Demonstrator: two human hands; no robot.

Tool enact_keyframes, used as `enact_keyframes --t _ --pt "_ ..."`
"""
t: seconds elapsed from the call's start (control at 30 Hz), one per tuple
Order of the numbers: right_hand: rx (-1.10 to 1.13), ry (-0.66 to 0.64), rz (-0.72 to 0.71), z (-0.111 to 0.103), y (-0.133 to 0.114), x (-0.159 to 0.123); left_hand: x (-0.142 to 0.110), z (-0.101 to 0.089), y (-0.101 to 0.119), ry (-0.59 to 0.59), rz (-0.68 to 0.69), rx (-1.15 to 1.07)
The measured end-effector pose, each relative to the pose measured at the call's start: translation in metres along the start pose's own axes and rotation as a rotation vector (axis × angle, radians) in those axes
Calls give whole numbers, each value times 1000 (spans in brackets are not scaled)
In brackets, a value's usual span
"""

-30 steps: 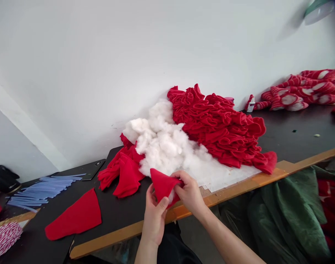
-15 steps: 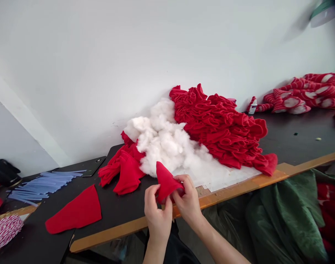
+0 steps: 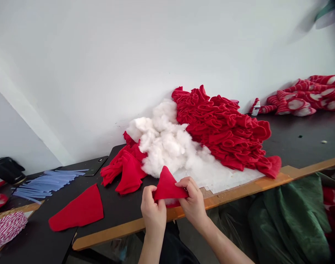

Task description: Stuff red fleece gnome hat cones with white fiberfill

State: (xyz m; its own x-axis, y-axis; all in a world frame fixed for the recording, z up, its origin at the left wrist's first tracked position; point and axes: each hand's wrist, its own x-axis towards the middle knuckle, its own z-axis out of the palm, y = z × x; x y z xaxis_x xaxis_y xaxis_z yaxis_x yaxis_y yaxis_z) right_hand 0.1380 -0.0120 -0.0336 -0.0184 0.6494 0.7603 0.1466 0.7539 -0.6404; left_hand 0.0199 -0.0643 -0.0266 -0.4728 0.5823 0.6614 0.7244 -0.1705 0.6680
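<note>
A small red cone-shaped felt hat (image 3: 169, 185) is held between both hands over the table's front edge, its tip pointing up and away. My left hand (image 3: 153, 205) pinches the left side of its lower rim. On the right side, my right hand (image 3: 193, 200) grips the same rim between thumb and fingers. A bit of white shows inside the opening. Just behind the hat lies a heap of white stuffing (image 3: 167, 143). Several red felt pieces (image 3: 129, 172) lie left of the stuffing, and a flat red cloth piece (image 3: 79, 209) lies farther left.
A large pile of red cloth pieces (image 3: 222, 128) leans by the wall. Farther right are a small white bottle (image 3: 256, 109) and striped red stuffed pieces (image 3: 302, 97). At left are blue strips (image 3: 49, 183), a phone (image 3: 96, 165) and red-white twine (image 3: 8, 229). A green bag (image 3: 291, 216) hangs below the edge.
The hat's rim has been drawn out wider between my hands, and its opening now shows white inside. My hands have moved slightly apart. The view has shifted a little.
</note>
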Motion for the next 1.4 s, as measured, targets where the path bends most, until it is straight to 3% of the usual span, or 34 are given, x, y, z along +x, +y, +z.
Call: enact_keyframes --t 0.07,0.23,0.33,0.4,0.47,0.57,0.63,0.67,0.73,0.8,0.87,0.93,1.0,1.07,1.23,1.4 --pt "-6 -1 15 -1 1 -1 0 -1 3 14 10 31" --pt "14 -30 0 0 1 -1 -1 0 3 -117 109 36" --pt "27 -68 -34 -1 1 0 -3 2 -3 -73 67 38" --pt "24 -20 -12 -4 2 3 -5 1 -4 -90 11 -78" --pt "33 36 13 -7 3 7 -6 -1 -2 -143 -136 -343" --pt "82 25 -5 -12 3 14 -3 -5 7 -272 -610 -928" --pt "121 -56 -39 -13 3 16 2 -4 12 -386 -901 -1248" --pt "130 -101 -47 -13 3 15 5 -2 14 -408 -985 -1336" --pt "124 -129 -1 -13 3 11 12 4 15 -329 -1056 -1377" --pt "150 -52 160 -13 3 5 16 11 13 -173 -1074 -1333" --pt "291 -6 420 -11 1 -3 16 17 10 -52 -1035 -1303" --pt "551 -62 672 -7 -5 -8 12 21 9 8 -946 -1291" --pt "776 -122 816 -1 -12 -12 5 26 11 7 -878 -1270" --pt "853 -109 862 6 -16 -12 -3 28 13 -25 -866 -1248" --pt "772 -41 927 9 -10 -10 -5 21 9 -169 -820 -1325" --pt "796 -62 952 2 -10 -5 19 10 -5 -126 -808 -1385"
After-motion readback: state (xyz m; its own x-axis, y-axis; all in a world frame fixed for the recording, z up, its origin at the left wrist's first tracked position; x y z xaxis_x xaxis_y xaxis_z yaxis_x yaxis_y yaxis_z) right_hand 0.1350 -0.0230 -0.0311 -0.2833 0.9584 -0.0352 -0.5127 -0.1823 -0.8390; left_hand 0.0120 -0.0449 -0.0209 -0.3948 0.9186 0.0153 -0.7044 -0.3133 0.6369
